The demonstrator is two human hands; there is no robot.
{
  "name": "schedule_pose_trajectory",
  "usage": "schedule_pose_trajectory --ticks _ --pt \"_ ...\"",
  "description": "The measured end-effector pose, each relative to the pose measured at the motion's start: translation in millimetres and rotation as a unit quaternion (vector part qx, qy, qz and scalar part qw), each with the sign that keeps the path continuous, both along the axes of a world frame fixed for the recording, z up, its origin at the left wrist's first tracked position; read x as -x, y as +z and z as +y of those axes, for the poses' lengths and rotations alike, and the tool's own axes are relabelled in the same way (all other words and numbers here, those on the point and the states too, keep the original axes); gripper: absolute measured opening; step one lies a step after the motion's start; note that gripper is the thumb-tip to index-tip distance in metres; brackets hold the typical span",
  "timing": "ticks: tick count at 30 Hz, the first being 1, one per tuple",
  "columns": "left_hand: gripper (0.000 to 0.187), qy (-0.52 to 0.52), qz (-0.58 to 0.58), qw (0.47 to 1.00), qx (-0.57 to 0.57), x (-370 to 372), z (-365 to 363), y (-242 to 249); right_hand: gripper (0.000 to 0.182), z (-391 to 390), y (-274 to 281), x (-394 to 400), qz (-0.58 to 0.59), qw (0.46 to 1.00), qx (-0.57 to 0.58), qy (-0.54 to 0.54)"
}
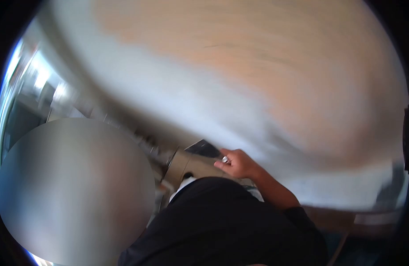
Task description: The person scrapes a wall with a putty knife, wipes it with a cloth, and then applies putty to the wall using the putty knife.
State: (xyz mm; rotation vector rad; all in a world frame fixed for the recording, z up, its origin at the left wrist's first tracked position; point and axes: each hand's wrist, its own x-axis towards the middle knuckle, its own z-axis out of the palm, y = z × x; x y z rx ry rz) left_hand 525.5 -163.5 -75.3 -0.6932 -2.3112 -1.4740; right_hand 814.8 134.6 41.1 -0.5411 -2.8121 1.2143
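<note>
My right hand (240, 164) is in the middle of the view, its forearm coming in from the right out of a black sleeve. The fingers are curled closed, and a small shiny silver spot shows at them. From the hand a dark, flat, straight-edged thing (204, 148) sticks out to the left; I cannot tell its exact kind. It overlaps a tan, box-like surface (186, 165) below it. My left hand is not in view.
A large pale surface with orange-tan patches (257, 66) fills the upper part, smeared by motion. Blurred clutter (147, 142) lies at left centre, with bright light at the far left. A round blurred patch (76, 190) hides the lower left. My black shirt (222, 221) fills the bottom.
</note>
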Motion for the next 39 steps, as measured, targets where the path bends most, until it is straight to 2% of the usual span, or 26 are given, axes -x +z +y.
schedule_pose_trajectory --ticks 2,4,5,7,8,9,10,11,12,14,15,16,17,19,21,23,25,26,28,30,34,36,39 --pt "0.063 -0.151 0.084 0.984 -0.044 23 42 14 0.044 -36 -11 -52 0.028 0.986 0.026 -0.16" --pt "0.055 -0.289 0.08 0.949 -0.1 30 90 28 0.045 -84 -19 -91 0.098 0.949 0.034 -0.297" --pt "0.051 -0.359 0.126 0.919 -0.107 25 111 34 0.045 -114 -33 -113 0.119 0.927 0.012 -0.355" --pt "0.037 -0.477 0.188 0.847 -0.137 -4 140 48 0.045 -184 -63 -141 0.308 0.849 -0.016 -0.429" --pt "0.032 -0.543 0.21 0.797 -0.161 -27 149 55 0.045 -224 -71 -155 0.318 0.826 -0.033 -0.464" --pt "0.029 -0.611 0.241 0.737 -0.16 -122 225 96 0.045 -192 -44 -226 0.296 0.793 -0.048 -0.531" --pt "0.027 -0.667 0.267 0.675 -0.165 -188 257 117 0.045 -198 -32 -262 0.268 0.76 -0.065 -0.588" --pt "0.028 -0.71 0.306 0.607 -0.187 -243 276 134 0.044 -210 -28 -284 0.266 0.723 -0.07 -0.634" --pt "0.028 -0.744 0.34 0.537 -0.207 -298 300 160 0.048 -207 -30 -316 0.253 0.702 -0.159 -0.646" --pt "0.029 -0.769 0.398 0.441 -0.237 -382 321 192 0.049 -222 8 -340 0.24 0.633 -0.189 -0.711" --pt "0.031 -0.783 0.389 0.411 -0.259 -416 325 202 0.049 -229 19 -350 0.235 0.624 -0.194 -0.719" --pt "0.033 -0.797 0.375 0.382 -0.281 -447 330 208 0.049 -235 27 -358 0.219 0.591 -0.218 -0.745" --pt "0.033 -0.798 0.369 0.377 -0.292 -471 328 217 0.049 -241 34 -363 0.206 0.559 -0.245 -0.765" --pt "0.032 -0.83 0.335 0.321 -0.31 -508 322 229 0.046 -249 47 -367 0.188 0.532 -0.289 -0.773" --pt "0.035 -0.839 0.321 0.297 -0.324 -536 323 223 0.044 -244 56 -364 0.168 0.487 -0.376 -0.77" --pt "0.039 -0.848 0.308 0.27 -0.336 -561 327 211 0.043 -231 64 -360 0.137 0.466 -0.388 -0.783" --pt "0.046 -0.825 0.32 0.293 -0.363 -582 331 198 0.043 -213 74 -355 0.1 0.445 -0.403 -0.793" --pt "0.046 -0.824 0.312 0.291 -0.372 -595 336 194 0.043 -200 80 -354 0.083 0.447 -0.41 -0.791" --pt "0.048 -0.775 0.309 0.359 -0.418 -621 351 194 0.043 -167 96 -355 0.049 0.457 -0.438 -0.773" --pt "0.042 -0.783 0.27 0.381 -0.412 -639 372 202 0.042 -128 113 -354 0.011 0.441 -0.467 -0.767" --pt "0.036 -0.795 0.147 0.413 -0.42 -671 416 238 0.045 -64 155 -352 -0.069 0.462 -0.492 -0.734" --pt "0.034 -0.804 0.054 0.374 -0.459 -689 432 246 0.044 -49 165 -354 -0.089 0.472 -0.497 -0.723" --pt "0.03 -0.781 0.025 0.362 -0.508 -708 443 250 0.044 -37 178 -356 -0.123 0.452 -0.507 -0.723"
